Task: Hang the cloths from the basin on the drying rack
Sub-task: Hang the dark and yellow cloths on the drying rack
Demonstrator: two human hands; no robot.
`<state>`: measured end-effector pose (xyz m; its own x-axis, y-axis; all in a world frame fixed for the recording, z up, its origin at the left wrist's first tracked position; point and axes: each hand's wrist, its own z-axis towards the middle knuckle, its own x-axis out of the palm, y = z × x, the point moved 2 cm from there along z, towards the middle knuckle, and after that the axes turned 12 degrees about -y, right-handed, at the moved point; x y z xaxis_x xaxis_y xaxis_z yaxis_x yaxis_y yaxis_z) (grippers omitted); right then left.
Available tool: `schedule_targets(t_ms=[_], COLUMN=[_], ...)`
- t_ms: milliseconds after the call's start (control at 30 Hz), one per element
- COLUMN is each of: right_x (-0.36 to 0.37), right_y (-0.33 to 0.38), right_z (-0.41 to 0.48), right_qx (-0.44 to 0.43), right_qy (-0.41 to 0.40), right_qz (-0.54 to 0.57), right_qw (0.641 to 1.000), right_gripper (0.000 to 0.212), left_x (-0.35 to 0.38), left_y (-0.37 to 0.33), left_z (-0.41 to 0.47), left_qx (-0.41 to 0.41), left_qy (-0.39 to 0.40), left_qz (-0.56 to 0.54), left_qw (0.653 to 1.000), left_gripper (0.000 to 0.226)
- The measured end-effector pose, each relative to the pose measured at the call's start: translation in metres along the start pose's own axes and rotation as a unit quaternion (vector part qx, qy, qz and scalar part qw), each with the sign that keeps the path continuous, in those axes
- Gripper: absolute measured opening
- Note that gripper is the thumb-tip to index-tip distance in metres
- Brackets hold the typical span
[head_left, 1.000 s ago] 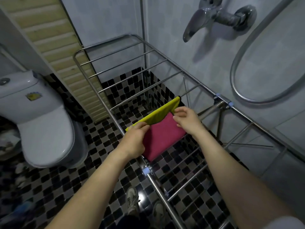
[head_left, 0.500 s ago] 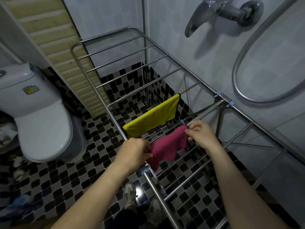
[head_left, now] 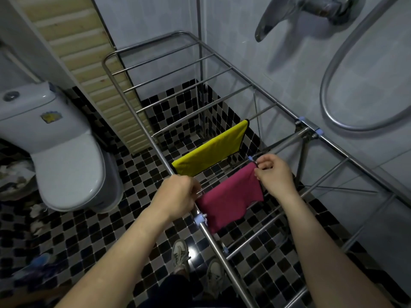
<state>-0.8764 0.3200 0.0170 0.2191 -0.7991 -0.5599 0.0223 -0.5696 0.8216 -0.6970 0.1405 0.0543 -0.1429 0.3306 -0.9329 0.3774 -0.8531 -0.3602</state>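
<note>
Both my hands are pinched shut on the pink cloth (head_left: 231, 196). My left hand (head_left: 175, 196) grips its near-left top corner, and my right hand (head_left: 274, 176) grips its far-right top corner with thumb and fingers closed tight on the edge.

The cloth is draped over a thin bar of the drying rack (head_left: 222, 243), close to the middle of my view. Its top edge is the long way of it — it runs along the bar from about 8 o'clock up to 2 o'clock, from one hand to the other. The rest hangs down below the bar, toward 6 o'clock. The bottom edge looks uneven, lower on the left side.

The yellow cloth (head_left: 211, 152) hangs on the next bar, toward 11 o'clock from the pink one. The two are near each other but not touching. It lies flat and neat.

I think the pink cloth is almost hung. Next I would pull my hands apart along the bar — left toward 8, right toward 2 — to smooth it. Both hands are just as close to it, so neither has to reach.

I cannot see the basin, so I cannot tell if more cloths wait there.
</note>
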Motion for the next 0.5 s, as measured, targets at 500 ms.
schedule_targets(t_ms=[500], right_x=[0.009], right_y=[0.023], right_z=[-0.010], right_qx=[-0.313], right_qy=[0.103], right_qz=[-0.275], right_qw=[0.903], right_gripper=[0.033], left_x=[0.005], left_y=[-0.015], left_z=[-0.007], left_qx=[0.001], left_qy=[0.018], left_qz=[0.085], left_qw=[0.996], left_gripper=[0.023])
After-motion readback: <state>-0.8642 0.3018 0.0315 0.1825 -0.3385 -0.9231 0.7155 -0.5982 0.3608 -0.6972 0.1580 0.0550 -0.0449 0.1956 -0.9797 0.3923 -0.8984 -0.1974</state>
